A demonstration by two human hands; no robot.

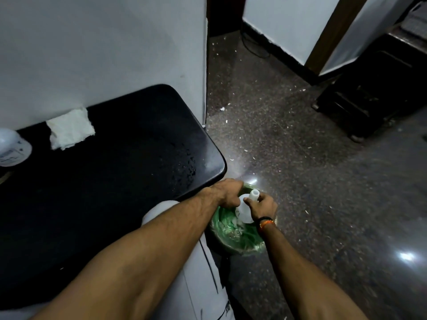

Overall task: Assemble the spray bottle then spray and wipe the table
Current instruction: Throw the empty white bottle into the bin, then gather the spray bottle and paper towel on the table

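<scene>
A small white plastic bottle with an open neck and no spray head is held over a bin lined with a green bag, just past the black table's right corner. My right hand grips the bottle's shoulder from the right. My left hand reaches over the table corner and touches the bottle from the left, fingers curled; what they hold is hidden. A white cloth or tissue lies on the table by the wall. Water droplets speckle the table's right end.
A white container stands at the table's far left edge. A white wall backs the table. The speckled dark floor carries small white scraps. A dark low stand sits at the right rear, beside a wooden door frame.
</scene>
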